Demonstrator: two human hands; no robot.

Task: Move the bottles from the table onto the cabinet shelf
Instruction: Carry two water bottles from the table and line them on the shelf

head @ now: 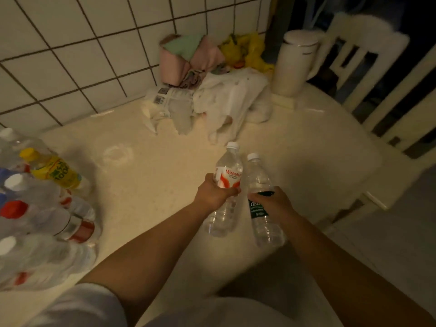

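My left hand (213,193) grips a clear water bottle with a red-and-white label (227,175) around its middle. Beside it, my right hand (274,202) grips a clear bottle with a dark green label (258,178). Both bottles have white caps and stand close together over the cream table (165,166), near its right front part. At the far left stand several more bottles (35,208), among them a yellow-labelled one (55,172) and ones with red or white caps. No cabinet shelf is in view.
At the back of the table lie crumpled white plastic bags (224,102), pink and green cloths (188,57) and a yellow bag (247,50) against the tiled wall. A white kettle (295,62) stands at the back right. A white chair (377,74) is to the right.
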